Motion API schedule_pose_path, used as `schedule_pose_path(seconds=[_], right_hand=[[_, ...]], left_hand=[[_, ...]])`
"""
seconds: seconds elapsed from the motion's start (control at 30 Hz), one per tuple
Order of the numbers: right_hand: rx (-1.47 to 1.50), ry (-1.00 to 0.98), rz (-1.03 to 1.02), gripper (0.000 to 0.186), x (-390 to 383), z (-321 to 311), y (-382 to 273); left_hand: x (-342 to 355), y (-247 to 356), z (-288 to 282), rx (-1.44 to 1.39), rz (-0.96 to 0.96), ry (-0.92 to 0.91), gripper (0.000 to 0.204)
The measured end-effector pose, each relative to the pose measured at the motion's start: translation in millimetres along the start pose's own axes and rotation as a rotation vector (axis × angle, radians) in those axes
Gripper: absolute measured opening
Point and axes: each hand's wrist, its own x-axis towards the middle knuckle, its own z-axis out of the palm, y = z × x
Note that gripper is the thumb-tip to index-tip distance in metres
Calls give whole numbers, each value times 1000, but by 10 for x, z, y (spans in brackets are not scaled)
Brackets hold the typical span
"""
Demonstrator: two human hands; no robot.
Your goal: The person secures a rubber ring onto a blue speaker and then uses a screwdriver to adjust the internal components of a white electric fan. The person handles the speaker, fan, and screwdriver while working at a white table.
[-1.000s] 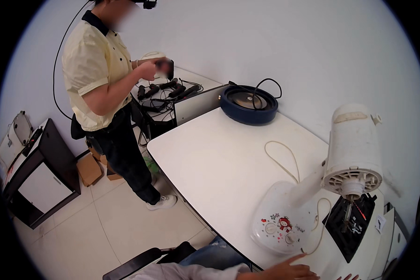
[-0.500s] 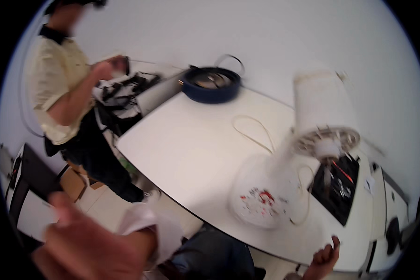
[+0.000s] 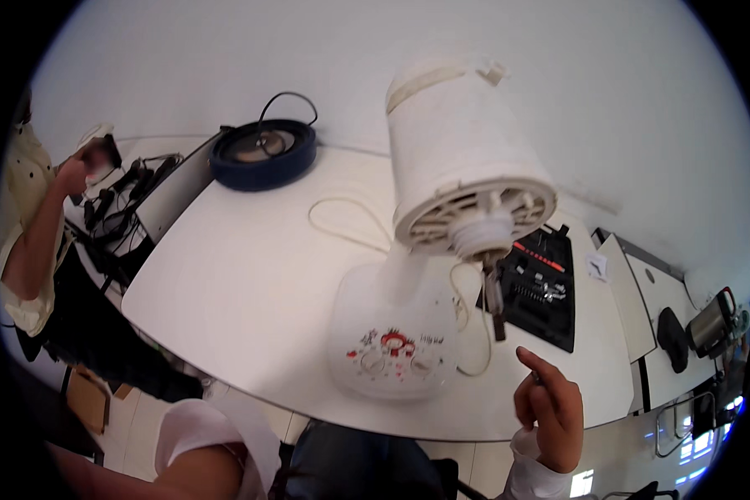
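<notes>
A white table fan stands on the desk. Its motor housing (image 3: 467, 142) faces me with a bare metal shaft (image 3: 493, 300) sticking out, and no blades or guard sit on it. The fan's base (image 3: 396, 333) carries a red cartoon print and two round knobs. My right hand (image 3: 552, 412) is right of the base, below the shaft and apart from the fan. Its index finger points up-left while the other fingers curl; a tiny dark thing shows at them, too small to name. My left forearm (image 3: 200, 475) reaches to the lower left, its hand lost beyond the dark rim.
An open black tool case (image 3: 537, 300) with bits lies behind my right hand. A dark blue round thing with a cable (image 3: 262, 158) stands at the desk's far left. The fan's pale cord (image 3: 342, 204) loops on the desk (image 3: 225, 275). A person (image 3: 33, 225) stands at left.
The view has swung right, so the fan and desk sit further left. My left hand has gone out of the picture. My right hand is higher and closer to the shaft.
</notes>
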Motion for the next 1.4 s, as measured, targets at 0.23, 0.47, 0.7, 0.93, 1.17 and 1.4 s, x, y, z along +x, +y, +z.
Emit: schedule_pose_path(seconds=[0.23, 0.47, 0.7, 0.93, 1.17, 1.4], right_hand=[[51, 282, -136, 20, 340, 196, -295], [-604, 584, -618, 19, 834, 180, -561], [-466, 565, -747, 27, 986, 166, -560], [-263, 514, -734, 29, 1093, 208, -523], [-251, 466, -660, 31, 995, 80, -457], [-330, 355, -772, 31, 1017, -1, -487]], left_hand=[[-137, -187, 174, 33, -42, -35, 39], [-156, -287, 282, 58, -49, -35, 38], [-184, -396, 376, 84, -45, -36, 38], [-245, -615, 429, 136, 7, -4, 37], [-185, -1115, 607, 267, 30, -357, 53], [21, -866, 573, 416, -56, -753, 68]])
